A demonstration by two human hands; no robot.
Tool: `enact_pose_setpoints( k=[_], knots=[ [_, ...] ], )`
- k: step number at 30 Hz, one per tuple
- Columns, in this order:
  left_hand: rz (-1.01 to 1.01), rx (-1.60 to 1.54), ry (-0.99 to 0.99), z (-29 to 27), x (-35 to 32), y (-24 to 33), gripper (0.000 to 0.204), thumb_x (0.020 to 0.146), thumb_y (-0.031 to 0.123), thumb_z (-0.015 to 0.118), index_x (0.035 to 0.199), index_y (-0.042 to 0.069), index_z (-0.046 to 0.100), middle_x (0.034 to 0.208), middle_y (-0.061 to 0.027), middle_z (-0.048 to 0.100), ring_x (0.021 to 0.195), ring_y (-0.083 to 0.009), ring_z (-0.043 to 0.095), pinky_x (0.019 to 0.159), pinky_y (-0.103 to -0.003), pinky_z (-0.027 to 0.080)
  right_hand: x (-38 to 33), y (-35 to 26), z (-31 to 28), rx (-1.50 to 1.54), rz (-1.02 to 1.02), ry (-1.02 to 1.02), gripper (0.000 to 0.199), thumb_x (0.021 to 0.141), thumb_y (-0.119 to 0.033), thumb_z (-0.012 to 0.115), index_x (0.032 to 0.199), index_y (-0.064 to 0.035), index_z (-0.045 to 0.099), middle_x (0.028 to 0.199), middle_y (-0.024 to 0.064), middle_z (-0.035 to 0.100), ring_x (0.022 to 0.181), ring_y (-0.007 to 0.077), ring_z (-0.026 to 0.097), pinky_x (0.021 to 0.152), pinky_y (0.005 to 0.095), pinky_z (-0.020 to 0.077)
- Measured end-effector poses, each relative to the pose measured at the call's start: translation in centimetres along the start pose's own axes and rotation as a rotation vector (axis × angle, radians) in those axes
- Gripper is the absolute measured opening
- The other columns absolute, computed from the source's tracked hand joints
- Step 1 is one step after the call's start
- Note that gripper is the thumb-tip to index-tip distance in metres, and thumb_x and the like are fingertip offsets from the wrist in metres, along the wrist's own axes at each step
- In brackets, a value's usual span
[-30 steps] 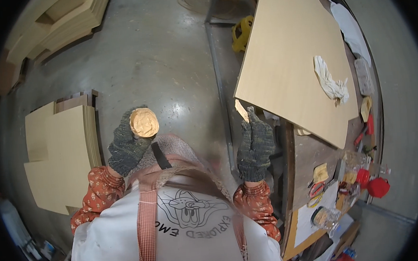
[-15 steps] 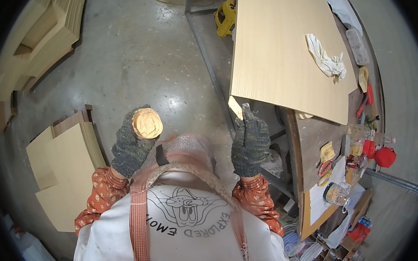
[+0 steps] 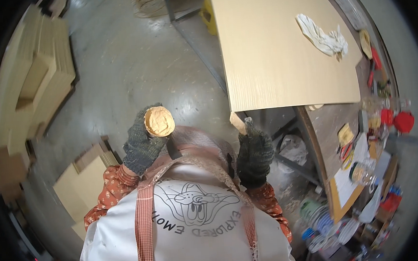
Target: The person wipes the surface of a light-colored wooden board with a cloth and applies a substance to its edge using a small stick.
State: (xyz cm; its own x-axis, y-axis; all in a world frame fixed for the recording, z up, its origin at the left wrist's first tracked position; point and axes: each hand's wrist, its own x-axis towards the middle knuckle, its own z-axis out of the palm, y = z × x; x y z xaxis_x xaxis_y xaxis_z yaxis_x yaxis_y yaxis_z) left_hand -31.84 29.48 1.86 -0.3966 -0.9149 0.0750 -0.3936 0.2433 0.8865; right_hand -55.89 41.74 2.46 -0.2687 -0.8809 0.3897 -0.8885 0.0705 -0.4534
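Note:
My left hand (image 3: 145, 144), in a dark knit glove, is closed round a small round tub of tan putty-like paste (image 3: 159, 121), its open top facing up. In my gloved right hand (image 3: 255, 158) is a small flat tan scraper (image 3: 237, 123), pointing up and away from me. Its tip is at the near left corner of a large pale wood-grain board (image 3: 282, 73); whether they touch I cannot tell. The board lies on a workbench, and a crumpled white cloth (image 3: 323, 36) rests on it.
Stacked pale panels (image 3: 54, 68) stand at the far left, with more panels (image 3: 80, 184) nearer me. On the bench (image 3: 330, 118) at right are scissors (image 3: 347, 153), a clear jar (image 3: 362, 173) and a red-capped bottle (image 3: 402, 122). A metal bench frame (image 3: 199, 57) runs beside the floor.
The view has turned, so the board's near edge now runs nearly level. Both hands appear slightly further right in the picture, still holding the tub and the scraper.

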Motion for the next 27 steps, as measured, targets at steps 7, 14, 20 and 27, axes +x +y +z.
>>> enact_pose_setpoints(
  k=[7, 14, 20, 27],
  knots=[
    [0.178, 0.077, -0.267, -4.9, 9.9, -4.0, 0.054, 0.072, 0.002, 0.074, 0.12, 0.002, 0.049, 0.109, -0.0082, 0.061, 0.094, -0.0157, 0.06, 0.085, -0.029, 0.049, 0.0, -6.6, 2.2, -0.115, 0.357, 0.206, 0.03, 0.084, -0.002, 0.057, 0.114, -0.0008, 0.06, 0.095, 0.0151, 0.064, 0.084, 0.0319, 0.059, 0.075, 0.0387, 0.0482],
    [0.21, -0.061, -0.527, -8.8, 17.8, -5.2, 0.055, 0.074, -0.006, 0.07, 0.123, 0.002, 0.046, 0.105, -0.008, 0.06, 0.092, -0.0141, 0.06, 0.077, -0.028, 0.053, 0.2, -10.4, 7.2, -0.444, 0.602, 0.452, 0.029, 0.084, 0.0, 0.058, 0.112, -0.0002, 0.06, 0.103, 0.016, 0.063, 0.086, 0.0329, 0.059, 0.074, 0.0373, 0.0489],
    [0.234, -0.124, -0.633, -6.5, 18.0, -5.2, 0.058, 0.073, -0.006, 0.071, 0.125, 0.002, 0.045, 0.108, -0.0078, 0.059, 0.091, -0.0144, 0.06, 0.078, -0.028, 0.052, 1.2, -11.9, 8.0, -0.435, 0.721, 0.572, 0.031, 0.083, -0.004, 0.061, 0.114, -0.0035, 0.06, 0.096, 0.0148, 0.064, 0.082, 0.0318, 0.059, 0.07, 0.0378, 0.049],
    [0.444, 0.027, -0.686, -6.1, 19.6, -6.7, 0.062, 0.071, -0.001, 0.075, 0.125, 0.001, 0.044, 0.101, -0.008, 0.062, 0.085, -0.0138, 0.061, 0.076, -0.027, 0.052, 1.2, -11.1, 10.3, -0.346, 0.819, 0.664, 0.031, 0.084, -0.006, 0.06, 0.115, -0.004, 0.06, 0.091, 0.0157, 0.062, 0.081, 0.032, 0.059, 0.07, 0.0384, 0.0486]
  ],
)
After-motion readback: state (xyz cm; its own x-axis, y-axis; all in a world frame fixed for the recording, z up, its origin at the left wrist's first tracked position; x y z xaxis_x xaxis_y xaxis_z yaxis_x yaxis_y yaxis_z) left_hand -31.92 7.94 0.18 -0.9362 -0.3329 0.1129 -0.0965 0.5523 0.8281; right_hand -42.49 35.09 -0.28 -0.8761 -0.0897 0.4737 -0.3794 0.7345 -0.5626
